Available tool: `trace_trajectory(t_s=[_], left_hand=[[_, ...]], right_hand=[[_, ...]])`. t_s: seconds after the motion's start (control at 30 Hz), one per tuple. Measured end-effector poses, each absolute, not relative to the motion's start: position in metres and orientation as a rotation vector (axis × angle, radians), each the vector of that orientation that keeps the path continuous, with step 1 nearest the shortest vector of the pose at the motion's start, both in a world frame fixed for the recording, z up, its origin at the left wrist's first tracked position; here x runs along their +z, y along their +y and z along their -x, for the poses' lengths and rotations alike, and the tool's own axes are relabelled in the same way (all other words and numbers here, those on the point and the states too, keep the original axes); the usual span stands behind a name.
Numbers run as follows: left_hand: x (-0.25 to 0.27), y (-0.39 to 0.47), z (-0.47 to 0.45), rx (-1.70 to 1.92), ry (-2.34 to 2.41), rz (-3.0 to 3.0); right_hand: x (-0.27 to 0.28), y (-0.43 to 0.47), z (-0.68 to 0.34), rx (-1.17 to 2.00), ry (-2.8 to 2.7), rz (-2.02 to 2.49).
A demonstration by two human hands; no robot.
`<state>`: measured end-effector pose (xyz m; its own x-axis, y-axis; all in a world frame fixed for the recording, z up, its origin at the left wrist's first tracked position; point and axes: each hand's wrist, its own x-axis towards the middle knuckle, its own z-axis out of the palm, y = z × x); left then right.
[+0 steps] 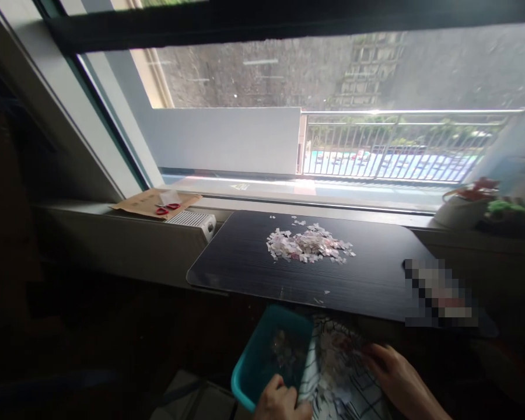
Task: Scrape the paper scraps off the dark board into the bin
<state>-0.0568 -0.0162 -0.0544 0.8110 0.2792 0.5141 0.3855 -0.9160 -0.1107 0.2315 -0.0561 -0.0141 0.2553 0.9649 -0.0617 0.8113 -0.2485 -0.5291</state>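
Note:
My left hand [282, 401] is closed at the near right corner of a teal plastic bin [248, 364], apparently round its rim; whether it also grips the cloth beside it I cannot tell. A few scraps lie in the bin. Right of the bin spreads a white cloth with black check lines [308, 379], with many paper scraps [335, 361] on it. The fingers of my right hand [394, 367] are closed at the cloth's right edge, their tips in shadow. Beyond both hands, a heap of paper bits [308, 244] rests on a dark tabletop [236, 256].
Red-handled scissors [168, 208] lie on a brown envelope [135, 204] on the window ledge, beside a white radiator [192, 221]. A blurred-out item [440, 294] sits at the tabletop's right end. A potted plant [461, 207] stands at the far right, by the window.

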Motion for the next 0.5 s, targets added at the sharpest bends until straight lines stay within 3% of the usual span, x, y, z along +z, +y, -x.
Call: trace_trajectory(t_s=[0.23,0.43,0.5], left_hand=[[-0.063,-0.039,0.033,-0.914,-0.783,2.606],[-0.058,-0.037,0.042,-0.717,-0.783,2.735],[-0.063,-0.034,0.043,-0.71,-0.751,2.72]], right_hand=[[-0.006,-0.066,-0.228,0.384,-1.903,2.248],[0.002,-0.06,-0.222,0.412,-1.926,2.304],[0.009,-0.062,-0.224,0.281,-1.926,2.225]])
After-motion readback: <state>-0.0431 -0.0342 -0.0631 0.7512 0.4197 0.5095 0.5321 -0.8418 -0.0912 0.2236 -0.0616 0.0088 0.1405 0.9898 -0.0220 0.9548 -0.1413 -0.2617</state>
